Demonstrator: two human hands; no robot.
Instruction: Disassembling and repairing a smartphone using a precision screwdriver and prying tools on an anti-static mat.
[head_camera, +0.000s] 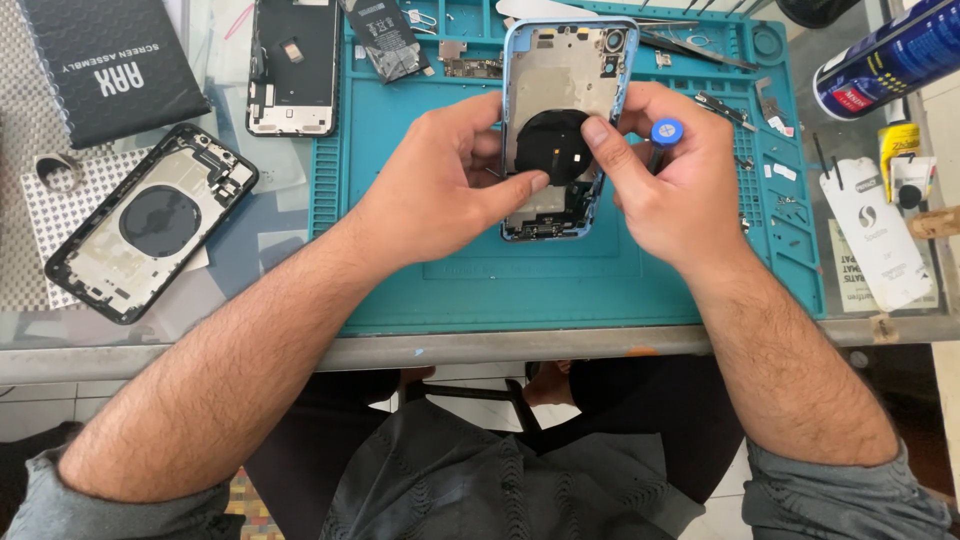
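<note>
Holding a blue phone shell (560, 75) tilted up off the teal mat (560, 280), both hands meet over its open back. The left hand (440, 180) curls around the shell's left edge, its thumb stretched across and pressing on the black round coil (548, 140) in the shell's middle. The right hand (675, 185) grips the right edge, thumb tip also on the coil, just beside the left thumb; its other fingers are folded around a screwdriver (666, 132) with a blue cap that pokes out above the knuckles. The shell sits over the middle of the mat, its near end hidden between the palms.

To the left, off the mat, a black phone shell (150, 220) lies open-side up on a dotted sheet. Far left lies a black box (100, 65). At the mat's far-left corner a phone screen (293, 65) lies face down, with a black battery (385, 40) just right of it. Tweezers (695, 50) and small screws rest along the mat's far right trays. A spray can (885, 60) lies on its side at the far right, and a white sachet (875, 235) sits nearer, beside the mat's right rim.
</note>
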